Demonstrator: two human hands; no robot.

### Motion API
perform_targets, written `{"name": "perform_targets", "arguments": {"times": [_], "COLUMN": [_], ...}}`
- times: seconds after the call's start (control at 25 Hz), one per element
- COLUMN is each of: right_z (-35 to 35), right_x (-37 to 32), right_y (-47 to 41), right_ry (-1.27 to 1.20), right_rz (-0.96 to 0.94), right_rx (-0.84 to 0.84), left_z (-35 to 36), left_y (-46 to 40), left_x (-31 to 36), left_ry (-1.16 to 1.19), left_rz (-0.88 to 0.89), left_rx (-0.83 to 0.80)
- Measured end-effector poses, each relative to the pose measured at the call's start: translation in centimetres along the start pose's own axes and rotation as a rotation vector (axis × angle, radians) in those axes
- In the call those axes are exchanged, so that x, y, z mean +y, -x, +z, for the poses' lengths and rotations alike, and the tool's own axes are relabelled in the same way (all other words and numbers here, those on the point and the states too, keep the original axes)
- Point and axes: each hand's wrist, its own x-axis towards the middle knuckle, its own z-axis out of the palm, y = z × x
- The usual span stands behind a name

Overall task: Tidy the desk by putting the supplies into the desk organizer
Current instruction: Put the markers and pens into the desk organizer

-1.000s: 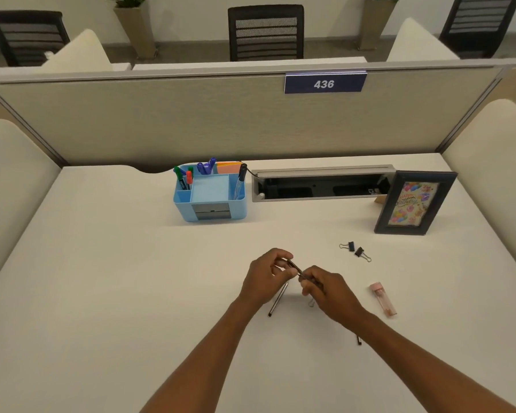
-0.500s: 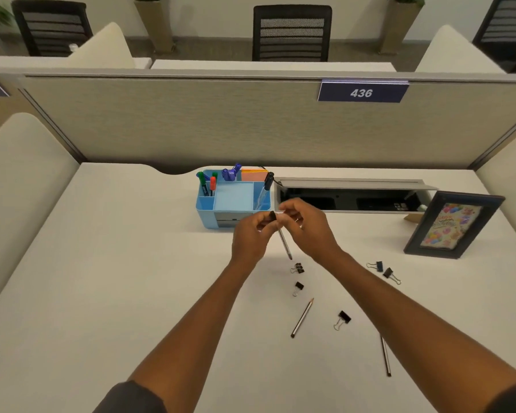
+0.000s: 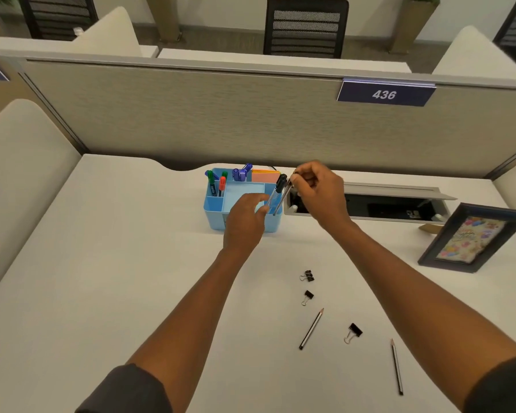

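Observation:
The light blue desk organizer [image 3: 213,208] stands at the back of the white desk with markers [image 3: 222,184], orange sticky notes [image 3: 265,175] and a black-capped clear pen [image 3: 278,189] in it. My right hand [image 3: 319,193] pinches the top of a thin dark pencil [image 3: 281,200]. The pencil's lower end dips into the organizer's right compartment beside the clear pen. My left hand [image 3: 245,223] hovers at the organizer's front right, fingers loosely apart and holding nothing. Two pencils [image 3: 311,329] [image 3: 396,366] and three black binder clips [image 3: 307,276] [image 3: 308,297] [image 3: 353,332] lie on the desk nearer to me.
An open cable tray [image 3: 385,193] is set into the desk right of the organizer. A dark picture frame [image 3: 429,254] leans at the far right. A beige partition [image 3: 191,120] with the sign 436 closes off the back edge.
Both hands lifted a pencil from the desk and carried it forward to the organizer. The left hand has let go; the right hand now lowers the pencil into the right compartment.

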Motion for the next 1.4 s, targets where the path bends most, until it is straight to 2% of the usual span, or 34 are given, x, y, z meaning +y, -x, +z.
{"name": "perform_targets", "arguments": {"times": [0.08, 0.16, 0.44, 0.76, 0.96, 1.24, 1.4], "right_z": [0.1, 0.6, 4.4, 6.1, 6.1, 2.8, -0.9], "right_x": [0.2, 0.7, 3.4, 5.0, 5.7, 6.3, 7.3], "right_y": [-0.8, -1.4, -1.5, -1.8, -2.1, 0.6, 5.5], "right_ry": [0.002, 0.032, 0.186, 0.281, 0.299, 0.27, 0.252], "right_rz": [0.016, 0.031, 0.207, 0.361, 0.416, 0.409, 0.357], "right_rx": [0.077, 0.1, 0.01, -0.072, -0.093, -0.119, -0.153], "left_z": [0.3, 0.5, 0.7, 0.8, 0.6, 1.5, 3.9], "left_y": [0.0, 0.0, -0.4, -0.5, -0.1, 4.8, 9.8], "left_x": [-1.1, -1.9, -2.0, -2.3, -2.1, -1.5, -1.9], "left_ry": [-0.201, -0.41, -0.522, -0.533, -0.448, -0.336, -0.218], "left_rz": [-0.053, -0.014, -0.009, 0.0, -0.015, 0.138, 0.078], "left_rx": [-0.105, -0.218, -0.286, -0.311, -0.277, -0.12, -0.246]}}
